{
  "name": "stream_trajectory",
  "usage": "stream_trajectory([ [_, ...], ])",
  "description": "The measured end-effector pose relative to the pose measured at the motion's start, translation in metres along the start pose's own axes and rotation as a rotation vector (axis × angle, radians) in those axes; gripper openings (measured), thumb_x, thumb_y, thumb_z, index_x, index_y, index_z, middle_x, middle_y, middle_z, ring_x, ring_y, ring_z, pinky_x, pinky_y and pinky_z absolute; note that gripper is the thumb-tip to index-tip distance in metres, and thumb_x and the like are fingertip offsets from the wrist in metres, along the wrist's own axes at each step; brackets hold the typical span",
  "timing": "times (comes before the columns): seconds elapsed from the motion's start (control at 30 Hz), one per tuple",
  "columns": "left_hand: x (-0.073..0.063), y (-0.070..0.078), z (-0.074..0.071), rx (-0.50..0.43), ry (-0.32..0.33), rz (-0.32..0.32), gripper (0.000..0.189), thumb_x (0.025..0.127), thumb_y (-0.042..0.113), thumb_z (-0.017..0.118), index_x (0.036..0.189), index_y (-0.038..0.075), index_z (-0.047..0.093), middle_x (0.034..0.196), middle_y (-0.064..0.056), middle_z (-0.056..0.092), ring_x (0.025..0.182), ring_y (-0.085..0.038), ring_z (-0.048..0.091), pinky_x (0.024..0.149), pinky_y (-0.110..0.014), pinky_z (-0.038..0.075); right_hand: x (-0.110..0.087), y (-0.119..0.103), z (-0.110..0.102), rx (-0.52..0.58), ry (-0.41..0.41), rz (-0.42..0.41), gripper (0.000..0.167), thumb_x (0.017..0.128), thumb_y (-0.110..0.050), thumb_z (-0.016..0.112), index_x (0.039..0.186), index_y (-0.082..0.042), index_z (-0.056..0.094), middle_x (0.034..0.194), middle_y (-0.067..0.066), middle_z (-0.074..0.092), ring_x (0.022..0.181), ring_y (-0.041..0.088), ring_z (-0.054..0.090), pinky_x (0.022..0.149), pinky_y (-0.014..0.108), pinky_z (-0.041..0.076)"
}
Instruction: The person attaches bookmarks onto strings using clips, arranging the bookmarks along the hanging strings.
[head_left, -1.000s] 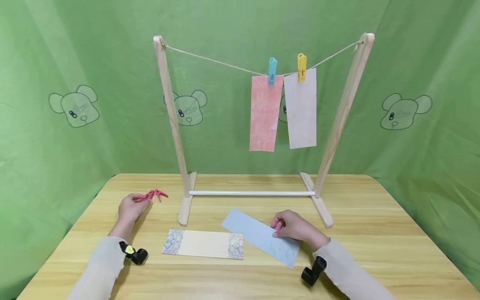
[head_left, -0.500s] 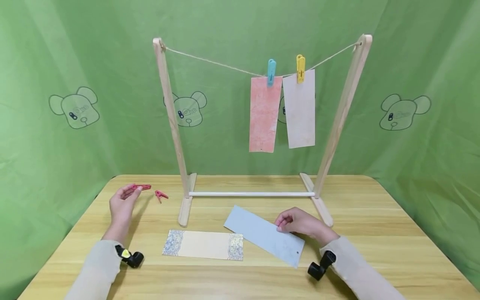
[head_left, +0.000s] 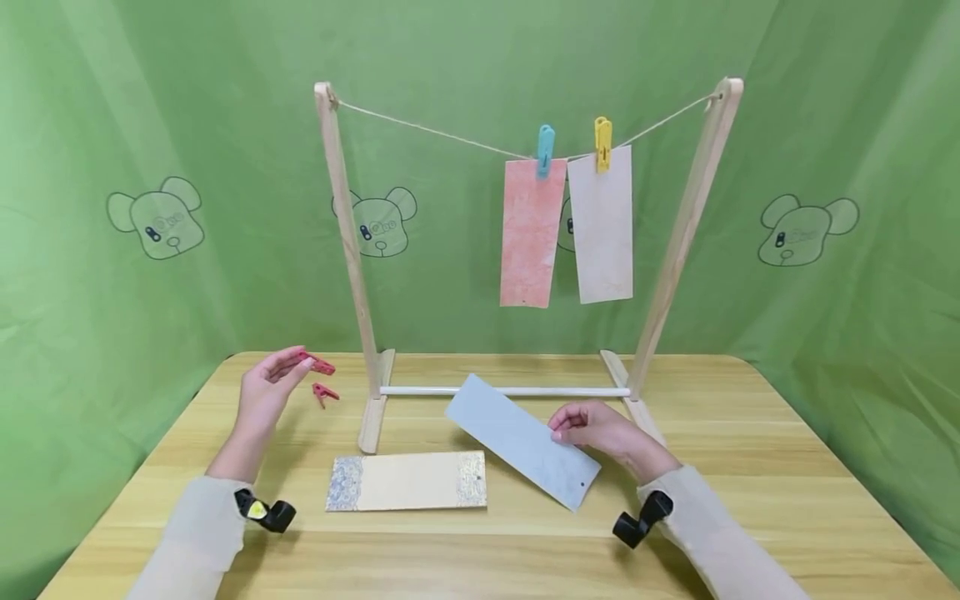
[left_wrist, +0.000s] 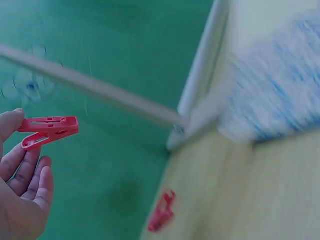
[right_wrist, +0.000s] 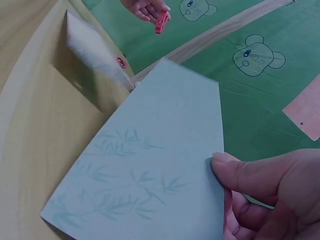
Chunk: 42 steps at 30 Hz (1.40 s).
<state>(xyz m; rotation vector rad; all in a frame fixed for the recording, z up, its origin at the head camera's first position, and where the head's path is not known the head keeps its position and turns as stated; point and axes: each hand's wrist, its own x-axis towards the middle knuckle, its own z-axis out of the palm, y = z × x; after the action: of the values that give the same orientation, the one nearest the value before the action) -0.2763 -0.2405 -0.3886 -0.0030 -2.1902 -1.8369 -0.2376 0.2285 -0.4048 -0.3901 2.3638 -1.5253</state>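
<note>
My left hand [head_left: 262,396] pinches a red clothespin [left_wrist: 52,131] between thumb and fingers, above the table's far left. The clothespin's handles are at my fingertips and its nose points away. A second red clothespin [head_left: 325,394] lies on the table just below that hand. My right hand [head_left: 611,433] grips a pale blue paper card [head_left: 517,437] by its long edge, the card slanting up to the left. Faint bamboo leaves show on it in the right wrist view. A cream card [head_left: 408,481] with blue lace-patterned ends is between the hands, its face up.
A wooden stand [head_left: 348,250] with a string [head_left: 427,129] rises at the back. A pink card [head_left: 531,237] hangs by a blue clothespin [head_left: 545,150], a whitish card [head_left: 602,233] by a yellow one [head_left: 603,143]. A white rod [head_left: 420,390] joins the feet.
My left hand has lifted one red clothespin away from the other and turned it. My right hand has raised the blue card's left end. The cream card's right end has shifted up in view.
</note>
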Motion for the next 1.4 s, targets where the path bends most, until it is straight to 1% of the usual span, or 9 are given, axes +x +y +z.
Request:
stream_trajectory([
  [0.17,0.0,0.022,0.012,-0.049,-0.038,0.055,0.046,0.087,0.025,0.069,0.124,0.0,0.056,0.095,0.018,0.063,0.092,-0.001,0.059,0.083,-0.01,0.047,0.003,-0.004,-0.003,-0.017,0.052,0.0,0.018,0.085,-0.002,0.066,0.097,0.01,0.061,0.08,0.003,0.058,0.075,0.012,0.053,0.063,0.018,0.048],
  [0.3,0.001,0.042,0.019,-0.046,-0.085,0.106,0.044,0.087,0.029,0.068,0.121,0.004,0.058,0.099,0.014,0.063,0.094,-0.003,0.059,0.084,-0.012,0.048,0.009,-0.01,-0.002,-0.022,0.088,-0.027,0.017,0.086,-0.003,0.065,0.097,0.009,0.061,0.081,0.003,0.058,0.076,0.012,0.053,0.063,0.019,0.047],
  [0.4,0.003,0.06,0.029,-0.051,-0.125,0.117,0.045,0.087,0.027,0.068,0.124,0.003,0.056,0.101,0.011,0.063,0.095,-0.004,0.059,0.085,-0.013,0.048,0.013,-0.016,0.001,-0.002,0.126,-0.033,0.018,0.087,-0.003,0.064,0.1,0.01,0.06,0.082,0.002,0.059,0.077,0.012,0.053,0.065,0.02,0.049],
  [0.57,0.008,0.083,0.05,-0.112,-0.147,0.12,0.044,0.085,0.019,0.071,0.122,0.0,0.056,0.098,0.008,0.064,0.093,-0.006,0.06,0.085,-0.015,0.05,0.021,-0.026,0.006,0.011,0.209,-0.049,0.021,0.087,-0.004,0.064,0.103,0.009,0.06,0.081,0.0,0.059,0.076,0.012,0.053,0.067,0.021,0.049],
  [0.77,0.016,0.102,0.07,-0.158,-0.165,0.153,0.041,0.084,0.016,0.072,0.117,-0.002,0.057,0.096,0.005,0.064,0.093,-0.01,0.061,0.087,-0.018,0.05,0.036,-0.04,0.013,0.152,0.304,-0.129,0.022,0.087,-0.001,0.063,0.104,0.013,0.058,0.08,-0.003,0.061,0.073,0.008,0.056,0.068,0.021,0.052],
  [0.87,0.021,0.111,0.076,-0.188,-0.166,0.149,0.039,0.085,0.015,0.071,0.117,-0.002,0.057,0.097,0.005,0.064,0.095,-0.011,0.06,0.088,-0.019,0.05,0.043,-0.047,0.016,0.215,0.343,-0.154,0.021,0.087,0.0,0.062,0.103,0.012,0.057,0.081,-0.002,0.061,0.073,0.008,0.057,0.068,0.021,0.053],
  [1.17,0.035,0.141,0.092,-0.283,-0.179,0.122,0.036,0.084,0.012,0.071,0.116,0.001,0.06,0.095,0.004,0.065,0.09,-0.009,0.06,0.084,-0.018,0.051,0.059,-0.068,0.024,0.304,0.435,-0.154,0.018,0.088,-0.002,0.063,0.104,0.006,0.06,0.081,-0.003,0.06,0.074,0.008,0.057,0.07,0.023,0.054],
  [1.27,0.037,0.154,0.098,-0.291,-0.184,0.131,0.034,0.084,0.012,0.071,0.115,0.002,0.062,0.097,0.001,0.066,0.09,-0.01,0.061,0.084,-0.02,0.052,0.064,-0.073,0.026,0.346,0.464,-0.162,0.015,0.088,-0.003,0.064,0.101,0.003,0.062,0.079,-0.004,0.059,0.073,0.008,0.055,0.069,0.023,0.053],
  [1.4,0.041,0.173,0.103,-0.263,-0.197,0.177,0.034,0.086,0.011,0.069,0.117,0.0,0.06,0.099,-0.001,0.066,0.091,-0.011,0.062,0.086,-0.023,0.052,0.07,-0.08,0.029,0.396,0.494,-0.187,0.009,0.087,-0.003,0.066,0.096,-0.002,0.063,0.077,-0.005,0.06,0.07,0.007,0.054,0.068,0.023,0.052],
])
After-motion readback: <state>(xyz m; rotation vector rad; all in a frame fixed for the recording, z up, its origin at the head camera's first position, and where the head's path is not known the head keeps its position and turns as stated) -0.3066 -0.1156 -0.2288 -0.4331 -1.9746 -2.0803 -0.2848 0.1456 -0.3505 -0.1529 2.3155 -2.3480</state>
